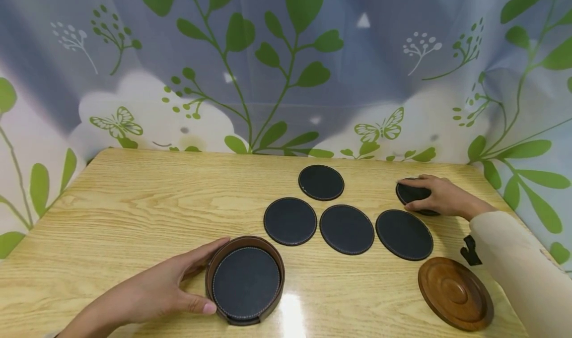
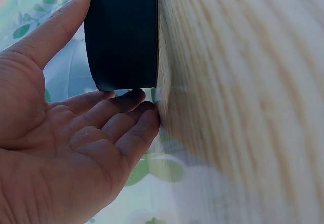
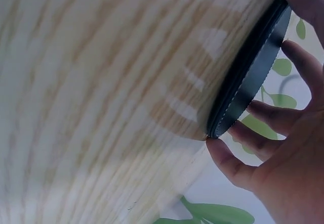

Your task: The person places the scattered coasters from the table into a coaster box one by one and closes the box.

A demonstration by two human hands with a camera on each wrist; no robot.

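A round coaster holder [image 1: 279, 278], brown inside with a dark outer wall, stands near the front of the table with a black coaster [image 1: 246, 282] inside. My left hand [image 1: 156, 286] holds it from the left, thumb at the near side and fingers reaching round the far side. At the far right, my right hand [image 1: 447, 197] grips a black stitched coaster [image 1: 408, 193] by its edge, thumb on the near side and fingers spread round the rim. That coaster [image 3: 258, 72] is close against the tabletop in the right wrist view. Part of it is hidden under the hand.
Several more black coasters [image 1: 290, 221] lie flat across the middle of the wooden table [image 1: 156, 204]. A round brown wooden disc [image 1: 456, 293] with ringed grooves lies at the front right. A small black object [image 1: 470, 251] is partly behind the right sleeve. A leaf-patterned curtain [image 1: 268, 80] hangs behind.
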